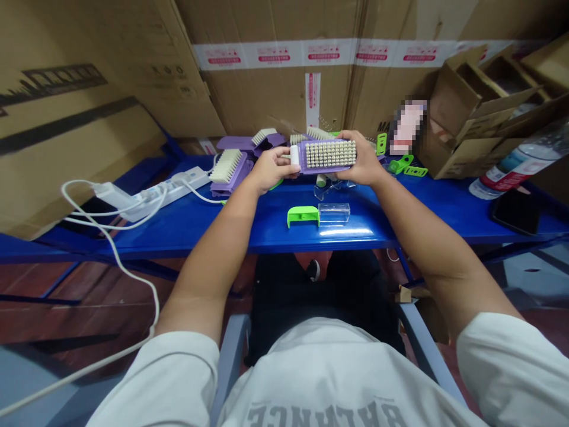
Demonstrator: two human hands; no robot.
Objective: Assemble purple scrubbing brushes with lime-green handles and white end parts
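Both my hands hold a purple scrubbing brush (326, 155) up in front of me, its cream bristles facing me. My left hand (272, 169) is shut on the brush's left end, where a white piece (294, 155) sits. My right hand (363, 158) grips the right end. Below them on the blue table (213, 228) lie a lime-green plastic cap (303, 216) and a clear plastic case (334, 213), touching end to end. Several similar purple brushes, one (229, 172) nearest my left hand, lie in a heap behind.
A white power strip (171, 191) with white cables runs off the table's left side. Green plastic clips (402, 165) lie at the right, near a water bottle (518, 161) and a black phone (515, 210). Large cardboard boxes (275, 77) stand behind the table.
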